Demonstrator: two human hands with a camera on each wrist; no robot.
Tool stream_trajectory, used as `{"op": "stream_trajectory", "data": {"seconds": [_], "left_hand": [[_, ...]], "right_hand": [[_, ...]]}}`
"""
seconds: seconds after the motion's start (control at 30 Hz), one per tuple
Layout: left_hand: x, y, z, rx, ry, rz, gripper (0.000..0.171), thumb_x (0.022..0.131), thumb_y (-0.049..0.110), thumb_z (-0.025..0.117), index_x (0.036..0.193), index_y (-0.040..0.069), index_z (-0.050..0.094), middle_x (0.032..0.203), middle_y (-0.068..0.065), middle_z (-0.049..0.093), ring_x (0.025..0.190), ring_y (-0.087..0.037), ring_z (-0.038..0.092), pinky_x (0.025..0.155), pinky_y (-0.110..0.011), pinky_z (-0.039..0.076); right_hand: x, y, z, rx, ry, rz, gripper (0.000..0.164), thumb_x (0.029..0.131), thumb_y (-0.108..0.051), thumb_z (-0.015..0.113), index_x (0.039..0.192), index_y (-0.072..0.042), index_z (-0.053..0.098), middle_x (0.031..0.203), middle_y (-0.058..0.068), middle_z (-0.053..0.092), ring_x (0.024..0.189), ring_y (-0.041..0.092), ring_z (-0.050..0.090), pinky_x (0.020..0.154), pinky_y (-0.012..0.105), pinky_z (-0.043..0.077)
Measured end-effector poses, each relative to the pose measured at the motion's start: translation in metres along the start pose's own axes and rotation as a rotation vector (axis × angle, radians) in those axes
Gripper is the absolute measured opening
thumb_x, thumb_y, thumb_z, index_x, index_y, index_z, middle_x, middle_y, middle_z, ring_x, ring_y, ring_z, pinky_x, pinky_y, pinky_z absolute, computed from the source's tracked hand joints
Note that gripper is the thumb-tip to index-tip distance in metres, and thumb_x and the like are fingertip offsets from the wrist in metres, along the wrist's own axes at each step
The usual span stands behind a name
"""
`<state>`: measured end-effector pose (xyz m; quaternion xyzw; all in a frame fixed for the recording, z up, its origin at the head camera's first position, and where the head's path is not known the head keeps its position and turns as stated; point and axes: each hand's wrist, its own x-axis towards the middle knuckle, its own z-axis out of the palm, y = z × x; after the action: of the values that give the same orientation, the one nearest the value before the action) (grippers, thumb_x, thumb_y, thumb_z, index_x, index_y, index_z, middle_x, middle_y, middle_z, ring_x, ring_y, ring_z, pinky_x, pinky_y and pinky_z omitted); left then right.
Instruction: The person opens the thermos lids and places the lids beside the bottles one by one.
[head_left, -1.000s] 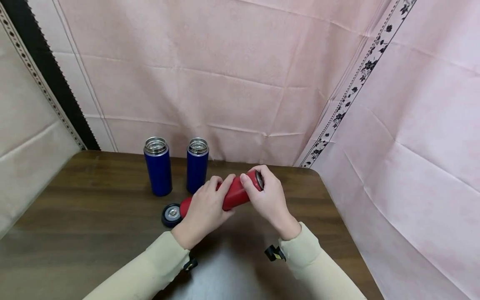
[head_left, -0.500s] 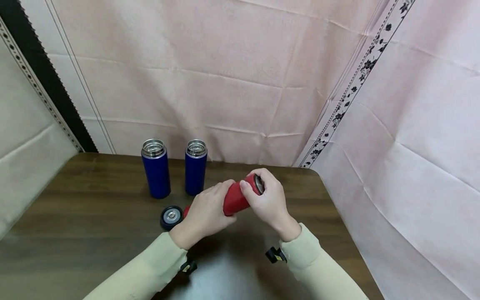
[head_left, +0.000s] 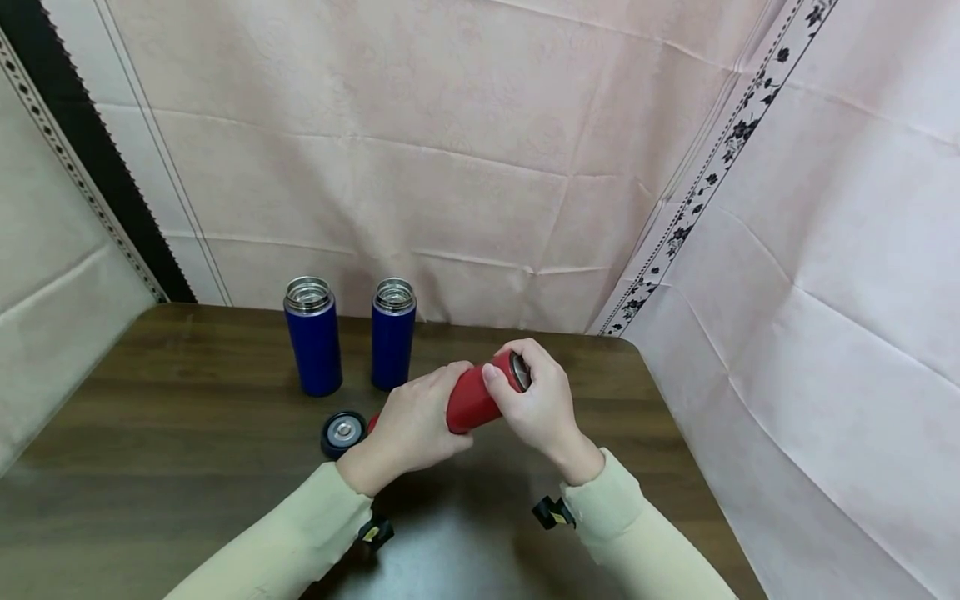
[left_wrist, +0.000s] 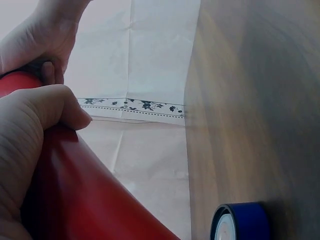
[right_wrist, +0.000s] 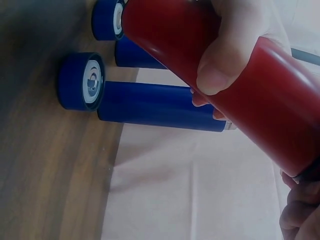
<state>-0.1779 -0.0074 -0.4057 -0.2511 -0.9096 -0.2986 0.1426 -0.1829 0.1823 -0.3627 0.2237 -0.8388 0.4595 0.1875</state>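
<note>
A red bottle (head_left: 472, 400) is held at a slant above the table, its right end higher. My left hand (head_left: 412, 421) grips the middle of its body, the thumb crossing the red surface in the right wrist view. My right hand (head_left: 536, 404) holds the upper right end, with fingers around its dark rim (head_left: 520, 371); whether this is a lid or the base cannot be told. Behind stand two upright blue bottles, the left one (head_left: 315, 350) and the right one (head_left: 392, 346), both with bare metal mouths. The red bottle's lower end is mostly hidden by my left hand.
A blue lid (head_left: 344, 432) lies inner side up, left of my left hand. The right wrist view shows two lids, a nearer lid (right_wrist: 80, 81) and another lid (right_wrist: 106, 20). Pink cloth (head_left: 450, 167) hangs behind the wooden table (head_left: 187, 467) and along its sides.
My left hand's fingers have drawn together around the red bottle, covering more of its lower part. The bottle and my right hand have dropped very slightly. The blue bottles stay put.
</note>
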Motion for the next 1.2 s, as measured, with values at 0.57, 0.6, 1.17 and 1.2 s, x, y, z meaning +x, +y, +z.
{"op": "stream_trajectory", "data": {"seconds": [0.57, 0.6, 1.17, 1.2], "left_hand": [[-0.001, -0.002, -0.008, -0.031, -0.066, -0.008, 0.086, 0.061, 0.032, 0.091, 0.133, 0.022, 0.044, 0.111, 0.007, 0.063, 0.09, -0.01, 0.06, 0.079, -0.038, 0.055], [-0.002, -0.003, -0.008, -0.043, -0.068, 0.002, 0.085, 0.061, 0.032, 0.09, 0.132, 0.022, 0.045, 0.111, 0.007, 0.063, 0.09, -0.01, 0.06, 0.079, -0.037, 0.055], [-0.01, -0.012, -0.012, -0.354, -0.17, -0.042, 0.076, 0.069, 0.023, 0.085, 0.132, 0.031, 0.044, 0.112, 0.017, 0.057, 0.093, -0.004, 0.058, 0.078, -0.028, 0.054], [-0.009, -0.012, -0.011, -0.308, -0.142, -0.046, 0.075, 0.069, 0.024, 0.086, 0.132, 0.03, 0.044, 0.112, 0.017, 0.057, 0.093, -0.004, 0.058, 0.078, -0.028, 0.054]], "right_hand": [[-0.002, -0.021, 0.001, 0.012, 0.012, -0.039, 0.021, 0.086, -0.014, 0.065, 0.104, -0.002, 0.062, 0.096, 0.005, 0.061, 0.079, 0.02, 0.058, 0.06, 0.035, 0.055], [-0.003, -0.025, 0.0, 0.017, 0.014, -0.053, 0.02, 0.086, -0.014, 0.064, 0.103, -0.002, 0.061, 0.095, 0.005, 0.061, 0.078, 0.02, 0.058, 0.06, 0.034, 0.055], [0.001, 0.002, 0.002, 0.005, -0.113, -0.306, 0.042, 0.084, -0.03, 0.067, 0.122, -0.016, 0.057, 0.11, 0.0, 0.059, 0.09, 0.014, 0.058, 0.064, 0.029, 0.056], [0.0, 0.003, 0.001, -0.002, -0.123, -0.272, 0.044, 0.085, -0.032, 0.068, 0.125, -0.017, 0.056, 0.112, -0.001, 0.058, 0.091, 0.014, 0.058, 0.066, 0.029, 0.056]]}}
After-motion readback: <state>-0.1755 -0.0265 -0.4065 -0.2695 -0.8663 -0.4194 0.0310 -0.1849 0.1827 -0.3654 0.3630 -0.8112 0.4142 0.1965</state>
